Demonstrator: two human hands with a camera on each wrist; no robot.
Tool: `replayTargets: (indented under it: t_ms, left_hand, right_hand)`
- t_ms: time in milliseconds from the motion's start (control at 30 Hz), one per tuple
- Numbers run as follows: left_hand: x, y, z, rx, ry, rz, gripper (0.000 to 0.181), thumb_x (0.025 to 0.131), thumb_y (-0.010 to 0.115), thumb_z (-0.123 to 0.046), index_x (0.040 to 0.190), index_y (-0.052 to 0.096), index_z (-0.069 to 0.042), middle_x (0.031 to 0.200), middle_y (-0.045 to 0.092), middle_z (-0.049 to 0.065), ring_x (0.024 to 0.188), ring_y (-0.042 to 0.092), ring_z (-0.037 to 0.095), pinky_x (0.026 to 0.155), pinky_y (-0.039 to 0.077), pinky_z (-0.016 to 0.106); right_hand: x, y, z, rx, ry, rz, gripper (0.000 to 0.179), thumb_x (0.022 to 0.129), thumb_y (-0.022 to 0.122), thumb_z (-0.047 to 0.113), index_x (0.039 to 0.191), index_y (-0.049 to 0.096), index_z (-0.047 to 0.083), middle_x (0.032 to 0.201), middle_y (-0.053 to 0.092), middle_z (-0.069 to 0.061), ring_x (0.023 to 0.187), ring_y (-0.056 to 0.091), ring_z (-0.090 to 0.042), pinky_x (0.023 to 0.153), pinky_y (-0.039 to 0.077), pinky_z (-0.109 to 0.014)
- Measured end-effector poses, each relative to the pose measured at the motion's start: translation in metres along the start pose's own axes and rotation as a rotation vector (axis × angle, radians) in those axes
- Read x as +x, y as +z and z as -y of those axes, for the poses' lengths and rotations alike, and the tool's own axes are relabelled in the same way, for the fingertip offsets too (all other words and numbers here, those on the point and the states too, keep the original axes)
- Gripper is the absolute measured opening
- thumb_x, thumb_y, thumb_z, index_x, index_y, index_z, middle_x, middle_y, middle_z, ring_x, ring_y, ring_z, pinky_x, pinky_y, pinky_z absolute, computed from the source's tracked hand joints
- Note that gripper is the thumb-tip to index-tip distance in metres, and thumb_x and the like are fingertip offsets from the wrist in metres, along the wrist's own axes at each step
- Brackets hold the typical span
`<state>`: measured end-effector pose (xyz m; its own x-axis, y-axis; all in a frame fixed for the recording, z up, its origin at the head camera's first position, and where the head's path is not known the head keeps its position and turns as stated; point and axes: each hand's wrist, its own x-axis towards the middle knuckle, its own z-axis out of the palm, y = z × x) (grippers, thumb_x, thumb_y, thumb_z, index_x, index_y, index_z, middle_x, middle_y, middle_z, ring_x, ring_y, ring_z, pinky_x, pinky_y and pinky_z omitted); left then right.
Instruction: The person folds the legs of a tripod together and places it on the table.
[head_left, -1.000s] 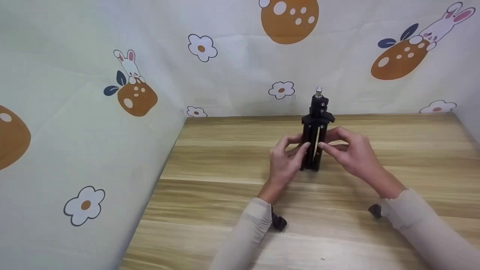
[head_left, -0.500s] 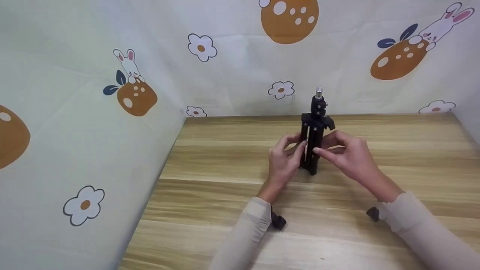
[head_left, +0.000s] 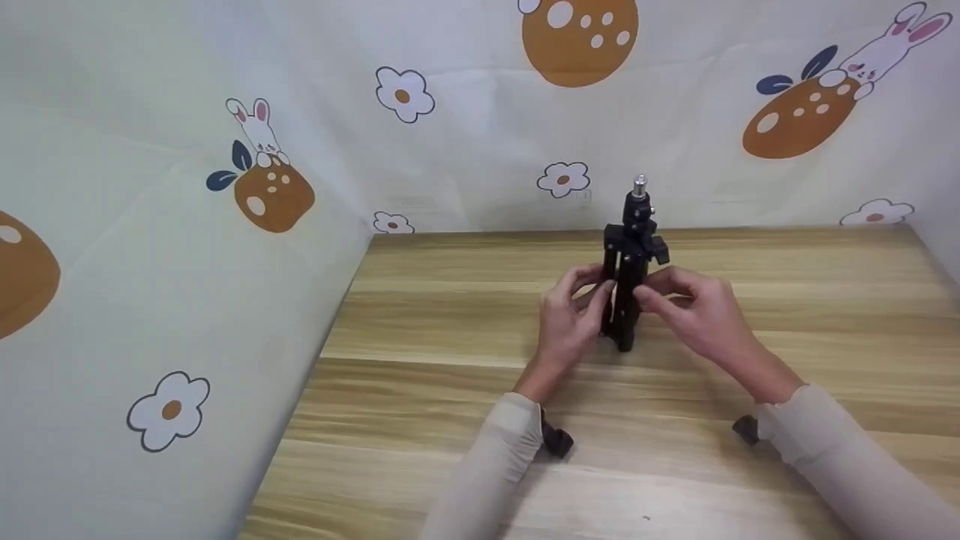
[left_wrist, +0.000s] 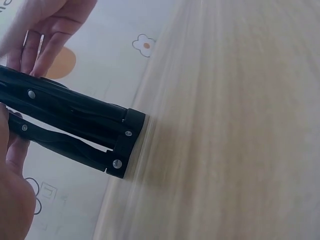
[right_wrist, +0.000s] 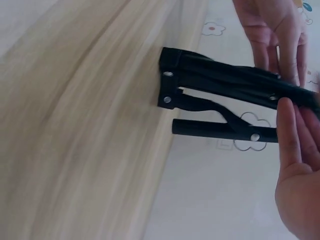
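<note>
A small black light stand [head_left: 630, 281] with folded legs stands upright on the wooden table, a silver stud [head_left: 640, 185] at its top. My left hand [head_left: 568, 322] pinches its left side between thumb and fingers. On the other side my right hand [head_left: 701, 311] holds a leg, thumb in front and fingers behind. In the right wrist view one leg tube [right_wrist: 215, 129] angles slightly away from the main bundle, joined by a thin brace [right_wrist: 220, 109]. Seen from the left wrist, the riveted foot bracket [left_wrist: 125, 145] sits at the tabletop. A black knob [head_left: 660, 250] juts out right of the collar.
The wood-grain table [head_left: 420, 322] reaches back to a pale cloth wall [head_left: 472, 150] printed with flowers, rabbits and orange fruit. A similar cloth [head_left: 112, 300] borders the left edge. Black wrist devices show below the left cuff [head_left: 517, 412] and the right cuff [head_left: 787, 405].
The light stand has turned about its upright axis, its knob swinging toward the front right. My right thumb has shifted along with it; my left hand stays nearly in place.
</note>
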<state>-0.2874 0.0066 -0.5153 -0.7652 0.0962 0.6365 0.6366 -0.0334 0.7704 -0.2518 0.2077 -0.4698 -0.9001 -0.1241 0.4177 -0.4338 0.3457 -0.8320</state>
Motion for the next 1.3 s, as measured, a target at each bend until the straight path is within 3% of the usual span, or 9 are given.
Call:
replayTargets:
  t_ms: [100,200,433,567,667,867,967,1100,1300]
  left_hand:
    - [0.0,0.001,0.002,0.006,-0.002,0.008,0.02,0.102,0.073,-0.001,0.12,0.068,0.007,0.121,0.078,0.025,0.116,0.078,0.025,0.099,0.068,0.033]
    - [-0.001,0.001,0.003,0.027,0.002,0.007,0.02,0.102,0.073,-0.001,0.12,0.068,0.007,0.121,0.078,0.024,0.117,0.078,0.024,0.099,0.067,0.032]
    - [-0.001,0.002,0.002,0.012,-0.015,0.013,0.021,0.103,0.072,-0.002,0.122,0.067,0.007,0.123,0.077,0.024,0.119,0.078,0.025,0.1,0.067,0.032]
    - [0.0,0.002,0.001,0.019,-0.021,0.01,0.021,0.104,0.071,-0.002,0.123,0.067,0.006,0.124,0.077,0.023,0.12,0.077,0.022,0.1,0.067,0.032]
    - [0.001,0.002,0.002,0.032,-0.027,0.011,0.021,0.104,0.071,-0.002,0.123,0.067,0.006,0.124,0.077,0.022,0.12,0.077,0.021,0.099,0.067,0.032]
    - [0.0,0.001,0.001,0.036,-0.051,0.02,0.022,0.105,0.07,-0.003,0.125,0.066,0.006,0.126,0.076,0.023,0.121,0.076,0.022,0.1,0.067,0.028]
    - [0.0,0.001,0.002,0.03,-0.057,0.02,0.023,0.104,0.07,-0.002,0.125,0.065,0.007,0.126,0.076,0.023,0.121,0.076,0.022,0.1,0.066,0.028]
    - [0.0,0.001,0.002,0.015,-0.054,0.019,0.024,0.104,0.071,-0.001,0.125,0.065,0.008,0.126,0.076,0.025,0.121,0.076,0.024,0.1,0.066,0.029]
    - [0.0,-0.001,0.002,0.007,-0.056,0.025,0.024,0.104,0.07,-0.001,0.126,0.065,0.008,0.127,0.076,0.025,0.122,0.076,0.023,0.101,0.066,0.03]
  right_hand:
    - [0.002,-0.002,-0.003,0.058,-0.004,-0.057,0.026,0.111,0.062,0.011,0.093,0.077,-0.001,0.087,0.081,-0.017,0.075,0.079,-0.01,0.071,0.07,-0.024]
    - [0.004,-0.002,-0.008,0.073,-0.056,-0.114,0.031,0.112,0.058,0.006,0.086,0.074,-0.002,0.079,0.078,-0.014,0.069,0.075,-0.008,0.066,0.067,-0.02]
    - [0.007,-0.002,-0.017,0.007,-0.199,-0.137,0.013,0.094,0.078,-0.008,0.088,0.072,0.001,0.081,0.075,0.0,0.073,0.071,-0.005,0.073,0.063,-0.011]
    - [0.008,-0.005,-0.019,0.035,-0.173,-0.094,0.016,0.09,0.084,-0.006,0.095,0.071,0.001,0.087,0.073,0.0,0.078,0.072,-0.01,0.078,0.064,-0.013]
    - [0.008,-0.006,-0.019,0.086,-0.153,-0.072,0.014,0.091,0.081,-0.008,0.1,0.071,-0.002,0.093,0.074,-0.005,0.084,0.073,-0.014,0.082,0.064,-0.015]
    - [0.013,-0.004,-0.025,0.046,-0.205,-0.128,0.016,0.093,0.073,-0.013,0.108,0.071,-0.008,0.102,0.074,-0.013,0.094,0.073,-0.008,0.086,0.064,-0.013]
    - [0.017,-0.002,-0.027,0.005,-0.206,-0.15,0.023,0.096,0.073,-0.01,0.118,0.071,-0.006,0.111,0.074,-0.007,0.101,0.072,-0.003,0.09,0.064,-0.012]
    - [0.02,0.001,-0.03,0.005,-0.193,-0.105,0.034,0.099,0.07,-0.009,0.132,0.07,-0.003,0.122,0.074,0.003,0.115,0.07,-0.003,0.1,0.063,-0.016]
    - [0.018,0.003,-0.03,0.024,-0.16,-0.035,0.033,0.101,0.069,-0.007,0.132,0.072,0.002,0.123,0.076,0.01,0.12,0.071,-0.003,0.105,0.062,-0.02]
